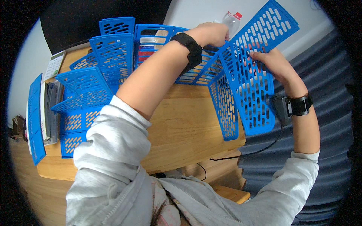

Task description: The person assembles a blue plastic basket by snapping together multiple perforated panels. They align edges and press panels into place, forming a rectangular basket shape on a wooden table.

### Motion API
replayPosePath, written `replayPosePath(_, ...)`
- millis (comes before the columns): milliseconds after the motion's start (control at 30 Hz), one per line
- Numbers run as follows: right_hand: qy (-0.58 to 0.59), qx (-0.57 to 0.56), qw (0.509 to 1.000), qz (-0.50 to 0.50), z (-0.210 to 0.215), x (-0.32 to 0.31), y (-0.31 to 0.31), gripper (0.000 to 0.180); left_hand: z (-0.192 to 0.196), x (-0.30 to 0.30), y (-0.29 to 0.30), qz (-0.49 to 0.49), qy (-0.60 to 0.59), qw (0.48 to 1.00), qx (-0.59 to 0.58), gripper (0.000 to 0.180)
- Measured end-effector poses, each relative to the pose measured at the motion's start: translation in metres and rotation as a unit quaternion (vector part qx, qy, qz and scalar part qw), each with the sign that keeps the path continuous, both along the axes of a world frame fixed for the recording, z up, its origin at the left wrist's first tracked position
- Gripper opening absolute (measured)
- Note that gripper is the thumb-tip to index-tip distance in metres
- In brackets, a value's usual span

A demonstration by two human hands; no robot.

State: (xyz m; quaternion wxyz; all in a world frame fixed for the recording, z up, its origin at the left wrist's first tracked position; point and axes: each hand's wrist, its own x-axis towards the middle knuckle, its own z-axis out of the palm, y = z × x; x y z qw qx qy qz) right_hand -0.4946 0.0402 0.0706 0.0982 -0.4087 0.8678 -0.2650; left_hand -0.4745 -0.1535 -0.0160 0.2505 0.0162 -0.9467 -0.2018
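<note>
A blue plastic file rack with slotted walls stands along the table, its right-hand part (224, 101) spread at an angle near the table's right edge. My right hand (279, 66) grips a blue slotted panel (254, 101) there, thumb on the near face and fingers showing through the slots behind it. That panel tilts outward past the table edge, and another slotted piece (269, 22) rises above it. Bent over the rack's far top corner, my left hand (215, 33) is closed against its edge; its fingertips are partly hidden.
More blue dividers (113, 52) stand at the left, beside upright books and folders (52, 109). A desk calendar (55, 66) and dark screen (102, 11) lie beyond. A red-capped clear bottle (233, 20) stands behind my left hand. A dark curtain (320, 113) hangs at right; a black cable (256, 152) trails from my right wrist.
</note>
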Motion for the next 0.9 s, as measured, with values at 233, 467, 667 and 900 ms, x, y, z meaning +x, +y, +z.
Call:
replayPosePath(233,-0.048,-0.033,0.998,-0.012,-0.004,0.004,0.003,0.016,-0.001,0.003,0.0,0.008,0.005,1.0,-0.019,0.022)
replayPosePath(467,-0.102,-0.018,0.994,0.021,0.005,0.009,0.012,0.027,-0.004,0.002,0.0,0.01,0.01,1.0,-0.021,0.022)
replayPosePath(667,-0.101,0.052,0.993,0.009,0.015,0.019,0.03,0.039,-0.006,0.001,-0.001,0.005,0.015,1.0,-0.021,0.021)
replayPosePath(900,-0.014,-0.024,1.0,0.001,-0.014,0.047,0.035,0.029,-0.005,0.001,0.0,0.004,0.012,1.0,-0.019,0.02)
